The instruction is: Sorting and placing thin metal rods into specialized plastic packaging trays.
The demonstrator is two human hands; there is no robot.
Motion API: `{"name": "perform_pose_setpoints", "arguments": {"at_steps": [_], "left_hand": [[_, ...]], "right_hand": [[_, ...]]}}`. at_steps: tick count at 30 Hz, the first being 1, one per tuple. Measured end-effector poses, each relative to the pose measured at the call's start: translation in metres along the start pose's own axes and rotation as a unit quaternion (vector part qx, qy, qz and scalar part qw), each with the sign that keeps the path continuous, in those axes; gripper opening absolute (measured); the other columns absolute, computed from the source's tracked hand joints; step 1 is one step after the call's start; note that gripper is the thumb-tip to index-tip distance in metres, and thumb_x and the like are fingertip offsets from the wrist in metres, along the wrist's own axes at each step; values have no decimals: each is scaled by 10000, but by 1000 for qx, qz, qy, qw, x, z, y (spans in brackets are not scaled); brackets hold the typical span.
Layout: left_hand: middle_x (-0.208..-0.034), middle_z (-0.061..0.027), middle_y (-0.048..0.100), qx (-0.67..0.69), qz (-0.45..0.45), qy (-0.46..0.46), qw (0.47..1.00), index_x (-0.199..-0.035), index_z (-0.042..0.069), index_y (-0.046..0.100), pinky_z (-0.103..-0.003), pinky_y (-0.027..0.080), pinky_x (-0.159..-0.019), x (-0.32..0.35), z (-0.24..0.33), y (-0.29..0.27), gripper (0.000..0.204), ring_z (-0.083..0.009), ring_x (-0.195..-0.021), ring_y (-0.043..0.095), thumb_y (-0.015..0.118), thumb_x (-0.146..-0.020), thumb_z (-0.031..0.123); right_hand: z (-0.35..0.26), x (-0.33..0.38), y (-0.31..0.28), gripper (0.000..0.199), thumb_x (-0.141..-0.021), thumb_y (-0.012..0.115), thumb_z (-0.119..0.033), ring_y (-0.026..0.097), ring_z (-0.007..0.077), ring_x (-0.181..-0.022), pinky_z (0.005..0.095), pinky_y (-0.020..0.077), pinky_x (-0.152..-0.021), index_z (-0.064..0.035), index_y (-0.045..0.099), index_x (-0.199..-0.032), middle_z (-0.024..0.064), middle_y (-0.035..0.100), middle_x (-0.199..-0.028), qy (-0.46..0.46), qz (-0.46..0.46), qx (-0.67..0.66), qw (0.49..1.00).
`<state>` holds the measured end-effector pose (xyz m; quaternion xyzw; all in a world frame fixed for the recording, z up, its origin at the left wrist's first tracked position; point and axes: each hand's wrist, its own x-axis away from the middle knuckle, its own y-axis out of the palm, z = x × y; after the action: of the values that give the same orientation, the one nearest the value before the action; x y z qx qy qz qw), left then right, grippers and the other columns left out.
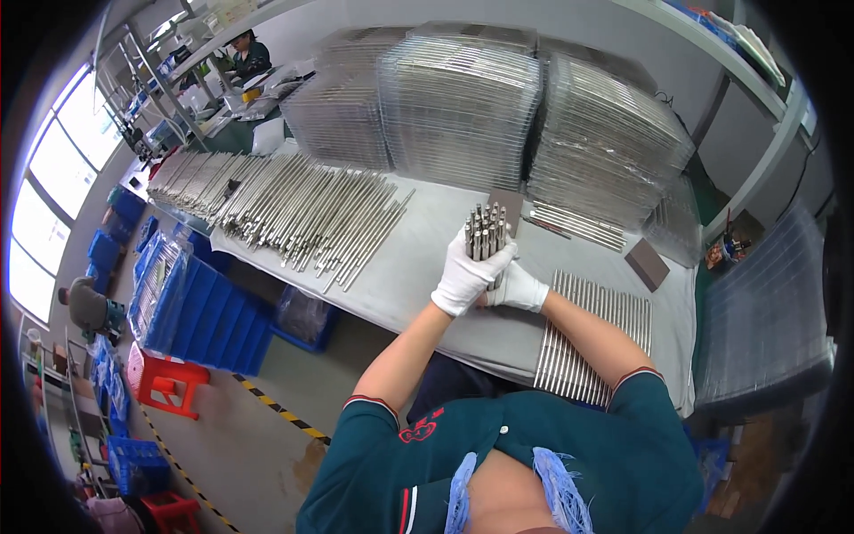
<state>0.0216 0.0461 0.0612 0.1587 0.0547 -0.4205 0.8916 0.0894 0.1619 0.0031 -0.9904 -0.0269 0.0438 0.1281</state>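
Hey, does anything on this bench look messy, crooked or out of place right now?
Mostly tidy. The loose metal rods on the left lie fanned at mixed angles, some near the table edge, unlike the neat parallel row of rods on the right. Both gloved hands, left and right, grip an upright bundle of rods. Nothing looks spilled or damaged.

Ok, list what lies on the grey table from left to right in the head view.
Loose pile of metal rods → bundle of rods stood on end in both gloved hands, left hand, right hand → flat row of rods → small dark block.
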Motion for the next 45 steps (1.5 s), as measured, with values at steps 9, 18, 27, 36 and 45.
{"name": "perform_pose_setpoints", "arguments": {"at_steps": [9,18,27,36,45], "left_hand": [[-895,-34,595,-83,-80,67,991,-1059,38,523,-250,475,-737,33,9,4,380,-101,-803,568,687,-716,59],[-900,-50,594,-62,-103,55,991,-1082,33,501,-253,477,-738,36,3,4,423,-119,-807,579,696,-709,73],[-947,-68,602,-70,-111,13,991,-1082,42,506,-282,483,-759,37,13,7,428,-175,-850,603,694,-701,87],[-889,-45,612,-406,-280,373,786,-968,105,571,-526,381,-892,57,12,13,338,-204,-967,568,604,-640,180],[-1240,-182,459,-241,15,191,951,-1278,42,388,-408,373,-957,38,20,-23,618,-309,-1147,463,651,-728,143]], "right_hand": [[-14,29,4,703,-736,706,-203,415,182,-1186,313,328,-1019,-56,341,-1319,76,414,-1325,55,-104,-131,984],[-46,66,-9,405,-822,632,-307,574,202,-929,324,444,-865,-25,517,-1090,89,613,-944,-5,144,2,990],[-41,81,40,770,-801,361,-656,557,294,-1024,404,472,-868,-24,422,-1237,161,548,-1120,272,-11,-631,726],[-10,41,31,315,-880,458,-367,600,188,-748,320,493,-694,-90,604,-916,85,628,-848,254,38,-731,632],[-84,9,-7,487,-713,709,-199,582,136,-799,290,489,-758,-9,483,-1100,55,586,-890,-50,138,-244,959]]}}
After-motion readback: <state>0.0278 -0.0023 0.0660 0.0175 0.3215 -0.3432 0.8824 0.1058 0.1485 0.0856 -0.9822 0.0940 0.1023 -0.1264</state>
